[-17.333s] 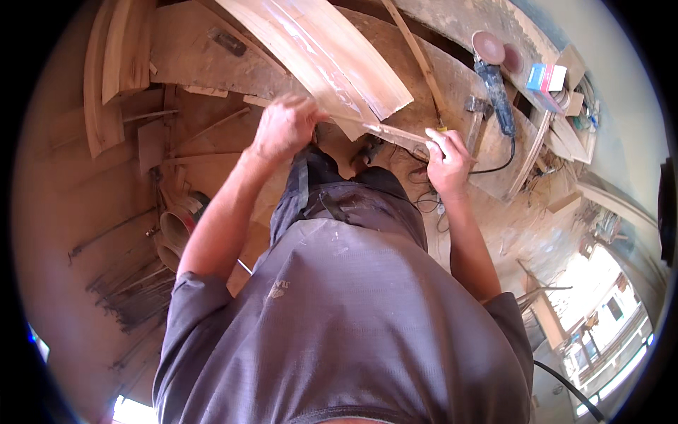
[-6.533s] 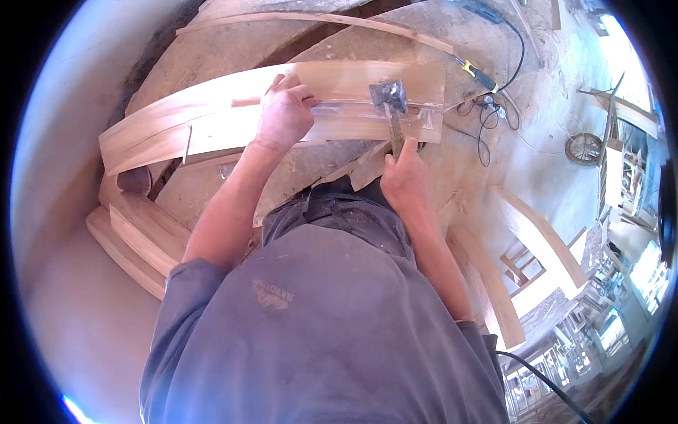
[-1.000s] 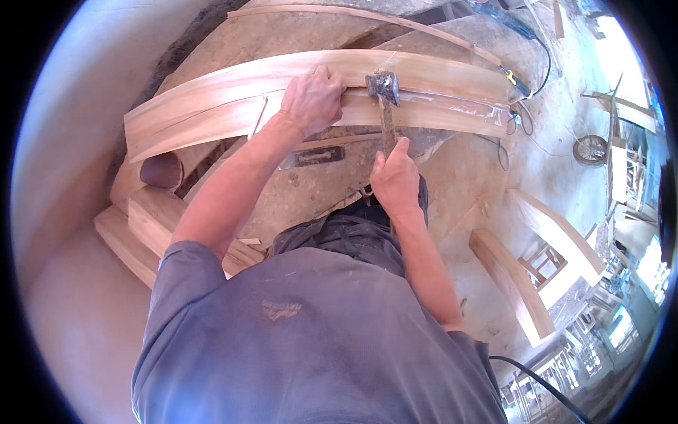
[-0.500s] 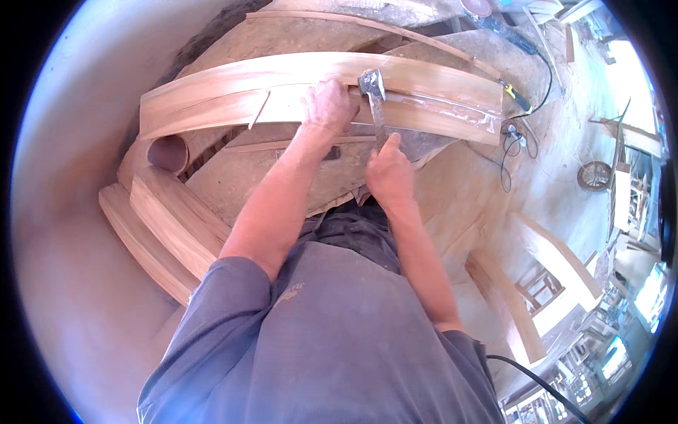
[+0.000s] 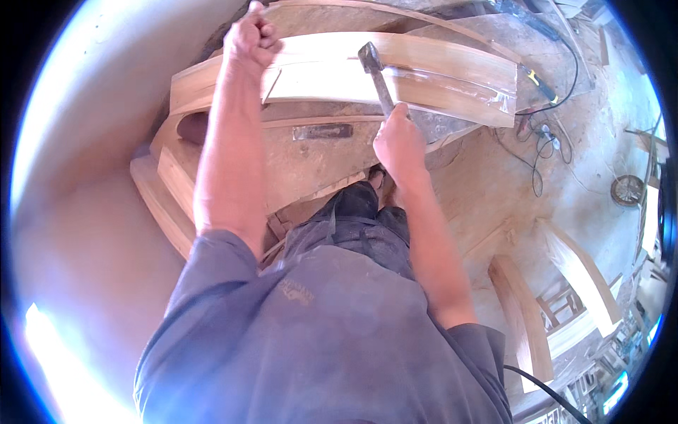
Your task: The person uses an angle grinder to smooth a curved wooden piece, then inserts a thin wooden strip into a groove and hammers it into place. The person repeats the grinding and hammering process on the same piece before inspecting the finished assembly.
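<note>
Over the bowed wooden board (image 5: 328,83), long axis left–right, lies the hammer (image 5: 380,83), crosswise; right hand (image 5: 401,141), at board's near side, clasps its handle. Left hand (image 5: 251,41) overlaps board's far left edge, fingers curled; cannot tell if pinching anything.

You wear a loose grey-purple shirt (image 5: 339,346) with a small pale print (image 5: 296,291) on the front. Its short sleeves (image 5: 219,265) end above your elbows. Your dark trousers (image 5: 349,237) look dusty at the waist. Your hands (image 5: 400,145) are gloveless, and a black cable (image 5: 547,389) shows beside your right sleeve.
</note>
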Tool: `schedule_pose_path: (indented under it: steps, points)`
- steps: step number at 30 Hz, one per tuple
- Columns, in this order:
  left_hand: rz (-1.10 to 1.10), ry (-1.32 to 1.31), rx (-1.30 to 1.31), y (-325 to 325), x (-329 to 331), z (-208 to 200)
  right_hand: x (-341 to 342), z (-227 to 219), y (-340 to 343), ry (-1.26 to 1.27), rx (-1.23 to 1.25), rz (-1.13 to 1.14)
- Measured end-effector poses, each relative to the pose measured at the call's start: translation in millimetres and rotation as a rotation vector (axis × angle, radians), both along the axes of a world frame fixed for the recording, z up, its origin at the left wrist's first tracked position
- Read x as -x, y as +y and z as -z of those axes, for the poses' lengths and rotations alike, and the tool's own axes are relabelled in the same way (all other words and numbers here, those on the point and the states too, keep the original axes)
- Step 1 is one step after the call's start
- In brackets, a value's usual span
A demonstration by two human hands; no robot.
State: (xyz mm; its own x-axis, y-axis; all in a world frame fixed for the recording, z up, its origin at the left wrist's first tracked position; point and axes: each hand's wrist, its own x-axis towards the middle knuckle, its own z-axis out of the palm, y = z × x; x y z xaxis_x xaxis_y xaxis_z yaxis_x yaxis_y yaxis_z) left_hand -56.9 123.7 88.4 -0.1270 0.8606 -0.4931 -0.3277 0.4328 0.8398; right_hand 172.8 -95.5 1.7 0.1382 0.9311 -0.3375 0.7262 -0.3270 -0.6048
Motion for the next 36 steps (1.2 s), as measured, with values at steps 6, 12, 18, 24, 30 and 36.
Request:
schedule_pose_path:
  steps: [6,12,18,24,30,36]
  points:
    - [0.432,1.576,-0.199,-51,47,46,-7,3,8,0.021,0.007,-0.041]
    - [0.556,1.19,-0.776,-73,-38,104,-10,-3,5,0.044,-0.002,-0.011]
    - [0.615,1.138,-0.928,-52,-44,130,-12,-18,1,0.073,0.115,0.126]
    - [0.592,1.016,-0.972,-50,-41,132,-3,-16,-5,0.071,-0.015,0.199]
    - [0.654,0.897,-1.045,-45,-37,128,33,-19,16,-0.08,0.093,0.129]
    - [0.451,0.835,-0.985,-45,-36,133,51,-31,13,-0.006,0.038,0.223]
